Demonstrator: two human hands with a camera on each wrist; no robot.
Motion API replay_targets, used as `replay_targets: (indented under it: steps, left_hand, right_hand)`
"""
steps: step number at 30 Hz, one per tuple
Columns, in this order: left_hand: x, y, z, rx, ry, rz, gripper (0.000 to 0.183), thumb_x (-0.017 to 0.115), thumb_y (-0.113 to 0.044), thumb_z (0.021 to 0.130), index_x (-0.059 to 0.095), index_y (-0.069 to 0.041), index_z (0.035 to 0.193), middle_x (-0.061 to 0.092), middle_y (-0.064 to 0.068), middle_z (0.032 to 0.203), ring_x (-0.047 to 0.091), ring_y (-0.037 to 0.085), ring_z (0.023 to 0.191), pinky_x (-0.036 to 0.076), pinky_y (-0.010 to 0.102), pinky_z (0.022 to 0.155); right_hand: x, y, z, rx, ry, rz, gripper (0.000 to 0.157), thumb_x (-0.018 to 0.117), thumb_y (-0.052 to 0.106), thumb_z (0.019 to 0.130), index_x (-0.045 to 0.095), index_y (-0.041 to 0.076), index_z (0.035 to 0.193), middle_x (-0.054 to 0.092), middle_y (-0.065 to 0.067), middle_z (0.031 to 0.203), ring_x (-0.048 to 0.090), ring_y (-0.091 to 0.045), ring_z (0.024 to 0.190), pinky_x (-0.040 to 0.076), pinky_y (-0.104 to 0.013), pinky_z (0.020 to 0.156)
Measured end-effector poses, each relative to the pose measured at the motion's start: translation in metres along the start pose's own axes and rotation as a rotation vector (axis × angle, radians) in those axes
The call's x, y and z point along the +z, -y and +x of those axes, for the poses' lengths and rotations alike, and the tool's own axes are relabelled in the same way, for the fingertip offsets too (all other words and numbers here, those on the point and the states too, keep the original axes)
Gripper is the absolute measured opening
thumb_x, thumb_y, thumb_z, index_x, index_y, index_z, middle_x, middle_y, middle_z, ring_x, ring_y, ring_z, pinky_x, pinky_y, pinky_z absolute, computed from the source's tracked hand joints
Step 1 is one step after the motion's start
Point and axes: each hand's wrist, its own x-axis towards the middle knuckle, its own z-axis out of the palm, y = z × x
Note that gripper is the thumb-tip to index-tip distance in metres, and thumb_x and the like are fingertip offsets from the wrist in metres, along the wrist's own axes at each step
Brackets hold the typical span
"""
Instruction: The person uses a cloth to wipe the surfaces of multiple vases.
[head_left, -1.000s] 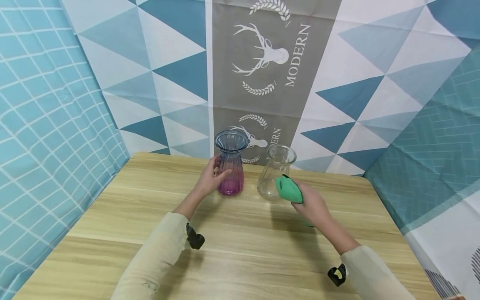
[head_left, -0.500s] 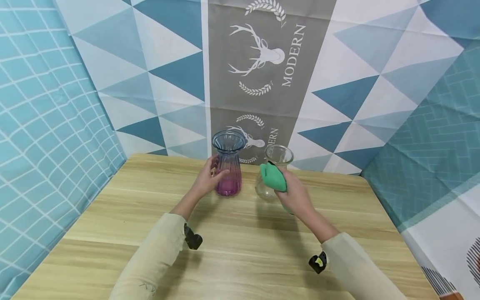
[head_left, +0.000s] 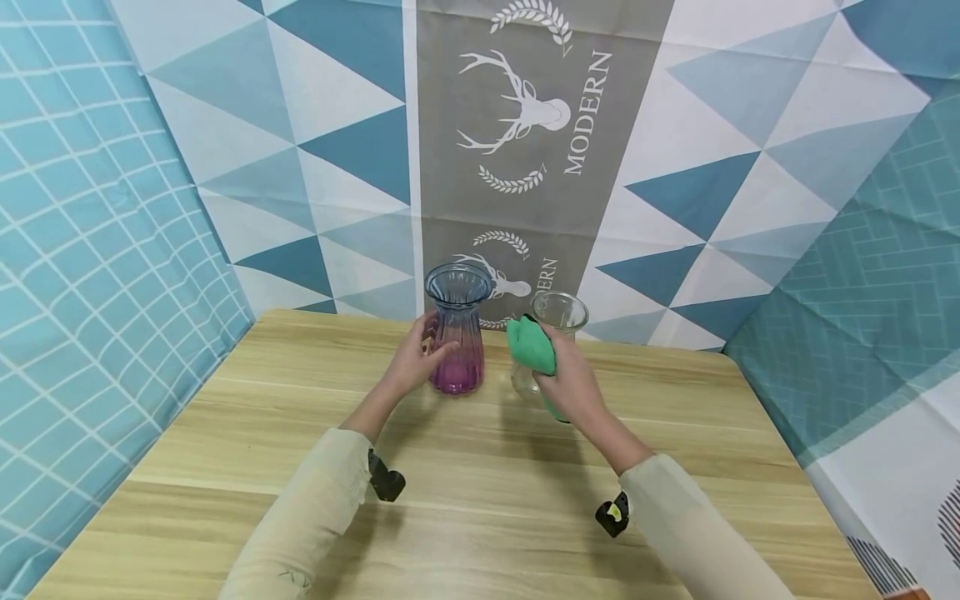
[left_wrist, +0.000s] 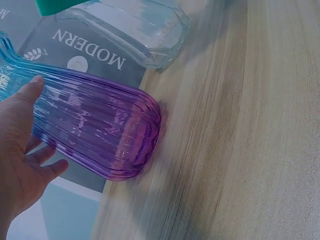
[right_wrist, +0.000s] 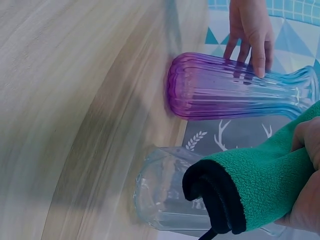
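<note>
A ribbed glass vase (head_left: 458, 333), blue at the flared top and purple at the base, stands upright near the table's back edge. My left hand (head_left: 414, 357) holds it from the left, thumb across the front and fingers around the far side. To its right is a clear glass vase (right_wrist: 167, 192), also upright. My right hand (head_left: 573, 379) grips a folded green cloth (right_wrist: 260, 182) with black edging, in front of the clear vase and partly hiding it. Whether the cloth touches that vase, I cannot tell.
Both vases stand on a wooden table (head_left: 465, 500). A patterned wall covering (head_left: 352, 167) rises right behind the table's back edge. Blue tiled sheeting (head_left: 97, 250) is on the left side, teal sheeting (head_left: 847, 250) on the right.
My right hand has moved left with the green cloth, from the clear vase's right side to its front, towards the blue-purple vase. My left hand has kept its place on the blue-purple vase.
</note>
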Motion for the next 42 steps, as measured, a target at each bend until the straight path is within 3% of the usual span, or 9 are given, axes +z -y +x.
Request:
replay_targets:
  steps: [9, 26, 42]
  left_hand:
    - [-0.002, 0.001, 0.0, 0.014, 0.009, 0.011, 0.077, 0.064, -0.035, 0.088, 0.023, -0.005, 0.146, 0.037, 0.021, 0.145, 0.038, 0.035, 0.133, 0.034, 0.048, 0.11]
    - [-0.004, -0.007, -0.001, 0.002, -0.001, 0.001, 0.084, 0.064, -0.038, 0.087, 0.016, -0.004, 0.147, 0.026, 0.019, 0.151, 0.031, 0.039, 0.137, 0.03, 0.051, 0.112]
    - [0.001, -0.009, 0.001, 0.026, -0.022, 0.037, 0.084, 0.065, -0.038, 0.086, 0.018, -0.005, 0.147, 0.027, 0.019, 0.151, 0.033, 0.037, 0.136, 0.032, 0.05, 0.111]
  right_hand:
    - [0.01, 0.002, 0.009, 0.028, -0.02, 0.023, 0.078, 0.064, 0.004, 0.081, 0.026, 0.019, 0.147, 0.042, -0.014, 0.142, 0.047, -0.035, 0.124, 0.046, -0.054, 0.094]
    - [0.02, 0.013, 0.019, 0.001, -0.073, 0.032, 0.073, 0.066, 0.006, 0.081, 0.032, 0.02, 0.145, 0.051, -0.015, 0.133, 0.052, -0.035, 0.117, 0.047, -0.053, 0.093]
    - [0.032, 0.024, 0.027, 0.034, -0.039, 0.007, 0.078, 0.067, 0.006, 0.08, 0.029, 0.024, 0.146, 0.05, -0.014, 0.134, 0.054, -0.033, 0.114, 0.05, -0.051, 0.089]
